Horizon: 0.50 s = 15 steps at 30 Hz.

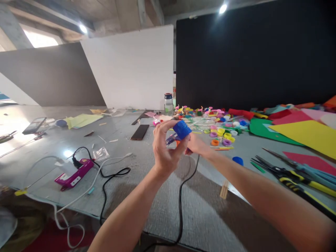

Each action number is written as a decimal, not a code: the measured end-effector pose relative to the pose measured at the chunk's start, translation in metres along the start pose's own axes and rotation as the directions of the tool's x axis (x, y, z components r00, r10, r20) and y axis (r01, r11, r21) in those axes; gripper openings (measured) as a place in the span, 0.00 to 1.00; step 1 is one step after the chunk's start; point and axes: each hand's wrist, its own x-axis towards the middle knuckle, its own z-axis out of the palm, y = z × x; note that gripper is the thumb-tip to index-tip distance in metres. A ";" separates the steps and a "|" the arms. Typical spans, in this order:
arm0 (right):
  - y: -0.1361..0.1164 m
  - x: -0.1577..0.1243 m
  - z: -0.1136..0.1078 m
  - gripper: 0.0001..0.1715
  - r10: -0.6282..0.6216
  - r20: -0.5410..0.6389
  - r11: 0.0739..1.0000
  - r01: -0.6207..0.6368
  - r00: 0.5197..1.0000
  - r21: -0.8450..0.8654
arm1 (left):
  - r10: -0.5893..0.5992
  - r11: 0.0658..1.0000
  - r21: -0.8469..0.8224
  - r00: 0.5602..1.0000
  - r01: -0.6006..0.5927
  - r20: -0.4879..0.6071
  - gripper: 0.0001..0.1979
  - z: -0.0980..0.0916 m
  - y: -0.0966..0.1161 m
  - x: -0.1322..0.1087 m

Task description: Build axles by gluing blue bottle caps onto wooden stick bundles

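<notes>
A grey table point(157, 196) carries coloured paper sheets point(309, 134), scissors point(291, 175), bottle caps point(223, 134) and cables point(110, 175).

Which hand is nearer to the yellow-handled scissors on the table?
Right. The right hand is raised nearer the scissors; the left hand, holding the blue cap, is farther left.

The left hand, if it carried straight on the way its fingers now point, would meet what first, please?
The left hand points its fingers up and right at the blue bottle cap that it grips, so that comes first, with the right hand just beyond. Past those lie the coloured rings on the table, though depth is unclear.
</notes>
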 end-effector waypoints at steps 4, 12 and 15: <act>0.000 -0.044 -0.031 0.09 -0.052 -0.152 0.982 0.079 0.987 0.173 | 0.015 1.000 -0.007 1.000 -0.015 0.015 0.22 -0.002 0.008 0.002; 0.002 -0.150 -0.103 0.19 0.063 -0.295 0.898 0.075 0.954 0.434 | 0.076 0.993 -0.096 0.992 -0.066 0.104 0.21 0.008 0.023 -0.006; 0.009 -0.170 -0.110 0.15 0.069 -0.366 0.905 0.097 0.928 0.415 | 0.073 0.992 -0.110 0.986 -0.057 0.148 0.21 0.011 0.025 -0.012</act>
